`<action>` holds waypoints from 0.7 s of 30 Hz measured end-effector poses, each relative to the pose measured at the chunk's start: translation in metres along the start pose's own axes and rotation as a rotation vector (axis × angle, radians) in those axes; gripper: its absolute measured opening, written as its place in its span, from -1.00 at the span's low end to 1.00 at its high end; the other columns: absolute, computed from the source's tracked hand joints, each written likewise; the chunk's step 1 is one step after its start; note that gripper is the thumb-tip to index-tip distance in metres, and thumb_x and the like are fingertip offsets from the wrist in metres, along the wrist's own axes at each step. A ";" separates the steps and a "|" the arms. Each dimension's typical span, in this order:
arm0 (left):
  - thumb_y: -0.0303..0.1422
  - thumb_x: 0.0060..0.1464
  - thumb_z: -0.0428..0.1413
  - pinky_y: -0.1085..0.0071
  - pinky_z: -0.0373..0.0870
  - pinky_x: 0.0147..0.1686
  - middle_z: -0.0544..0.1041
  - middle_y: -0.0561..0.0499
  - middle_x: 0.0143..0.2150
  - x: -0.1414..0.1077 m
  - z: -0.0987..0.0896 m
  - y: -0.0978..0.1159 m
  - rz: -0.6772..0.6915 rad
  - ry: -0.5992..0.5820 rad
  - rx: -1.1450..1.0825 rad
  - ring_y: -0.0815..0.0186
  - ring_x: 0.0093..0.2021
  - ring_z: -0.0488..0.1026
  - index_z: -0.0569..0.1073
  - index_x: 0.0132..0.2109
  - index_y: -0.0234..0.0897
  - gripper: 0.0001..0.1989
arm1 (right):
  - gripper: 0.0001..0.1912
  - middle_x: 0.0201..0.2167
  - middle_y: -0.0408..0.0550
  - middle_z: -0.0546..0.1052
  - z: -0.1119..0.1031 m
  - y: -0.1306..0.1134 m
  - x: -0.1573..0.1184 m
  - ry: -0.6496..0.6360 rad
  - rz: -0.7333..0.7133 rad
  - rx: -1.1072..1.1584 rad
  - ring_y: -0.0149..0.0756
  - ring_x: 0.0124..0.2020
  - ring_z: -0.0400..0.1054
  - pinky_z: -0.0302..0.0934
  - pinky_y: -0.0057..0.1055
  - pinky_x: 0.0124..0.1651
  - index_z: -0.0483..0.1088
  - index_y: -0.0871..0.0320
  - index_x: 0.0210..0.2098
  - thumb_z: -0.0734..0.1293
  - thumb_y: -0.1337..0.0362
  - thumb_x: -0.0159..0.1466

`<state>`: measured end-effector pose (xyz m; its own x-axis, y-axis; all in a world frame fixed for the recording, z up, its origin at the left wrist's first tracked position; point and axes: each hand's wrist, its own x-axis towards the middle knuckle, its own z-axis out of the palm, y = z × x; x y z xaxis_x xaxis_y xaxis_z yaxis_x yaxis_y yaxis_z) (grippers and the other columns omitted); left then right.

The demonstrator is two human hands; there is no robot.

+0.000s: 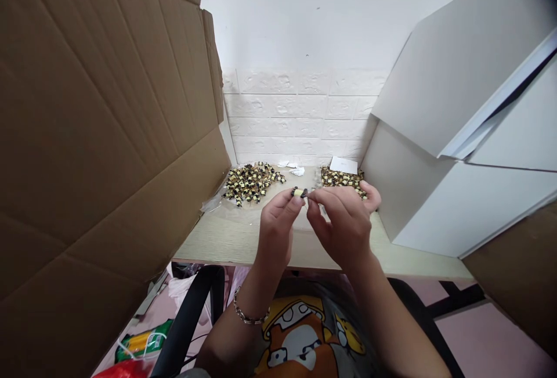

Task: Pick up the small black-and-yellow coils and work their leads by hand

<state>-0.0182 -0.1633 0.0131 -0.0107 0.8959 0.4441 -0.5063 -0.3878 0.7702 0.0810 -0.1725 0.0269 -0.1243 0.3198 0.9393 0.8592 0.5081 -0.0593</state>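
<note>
My left hand [278, 218] pinches a small yellow-and-black component [299, 192] between thumb and fingertips, above the front part of the table. My right hand [342, 218] is closed at the component's right end, thumb and forefinger pressed together; what they grip there is too small to make out. Beyond my left hand, a loose pile of similar yellow-and-black components [250, 183] lies on the table. Another batch of components [337, 178] sits behind my right hand, which partly hides it.
A white card [343, 165] rests on the right batch. Crumpled white paper [297, 171] lies between the piles. Tall cardboard [108, 105] walls off the left, and white boxes [418, 180] stand at the right. The wooden table [213, 244] ends near my forearms.
</note>
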 end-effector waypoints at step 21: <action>-0.29 -0.02 -0.01 0.46 0.23 -0.31 0.28 0.09 -0.47 0.002 -0.008 0.001 -0.447 -0.018 -0.372 0.47 -0.41 0.27 0.31 -0.47 -0.27 -0.84 | -0.88 -0.56 -0.27 0.45 -0.005 0.001 0.009 -0.136 0.254 0.239 -0.44 -0.47 0.28 -0.08 -0.27 -0.09 0.31 0.07 -0.54 0.22 0.29 0.12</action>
<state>-0.0251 -0.1598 0.0111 0.2866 0.9502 0.1226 -0.7272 0.1324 0.6736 0.0830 -0.1736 0.0374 -0.0007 0.5551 0.8318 0.7330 0.5661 -0.3772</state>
